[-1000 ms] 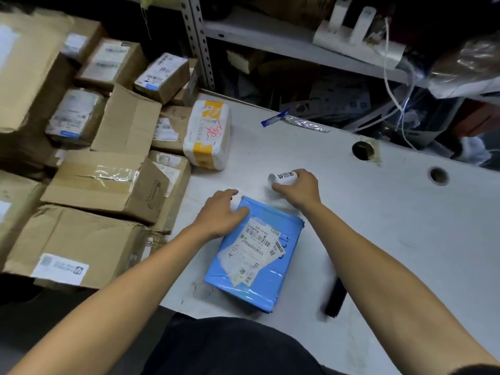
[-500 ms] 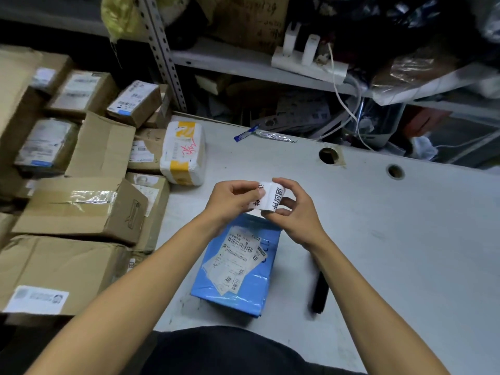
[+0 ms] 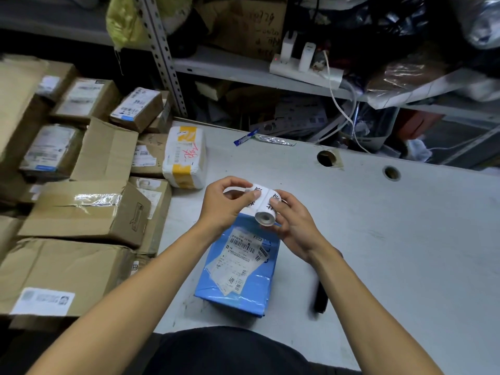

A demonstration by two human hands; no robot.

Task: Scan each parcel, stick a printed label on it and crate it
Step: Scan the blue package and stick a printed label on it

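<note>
Above the table's [image 3: 378,239] near-left part, both hands work a label roll [image 3: 265,209], held off the surface over the far end of the blue parcel [image 3: 238,272]. Right hand [image 3: 293,226] has fingers curled round the roll; left hand [image 3: 226,205] pinches the loose leading label between thumb and fingers, looks like mid-peel.

Risks, my read:
- Label tears or curls onto itself if pulled at an angle; adhesive then sticks to the fingers.
- More than one label comes off if the roll spins freely in the right hand.
- Parcel already carries overlapping labels with barcodes [image 3: 242,259]; a new one slapped over a barcode could kill the scan.
- Parcel's film is glossy and wrinkled, so creases or poor adhesion are likely unless it's pressed flat.
- Parcel sits close to the near edge; a hard press could slide it off.

Surface: pale grey table, scuffed, two cable holes [image 3: 326,158] toward the far edge. A dark slim object [image 3: 320,299] lies right of the parcel, can't identify it. White-and-yellow parcel [image 3: 185,158] at the left edge; cardboard boxes [image 3: 84,209] stacked beyond it. Metal shelf [image 3: 230,69] behind, cluttered, with a power strip [image 3: 305,69] and cables.
</note>
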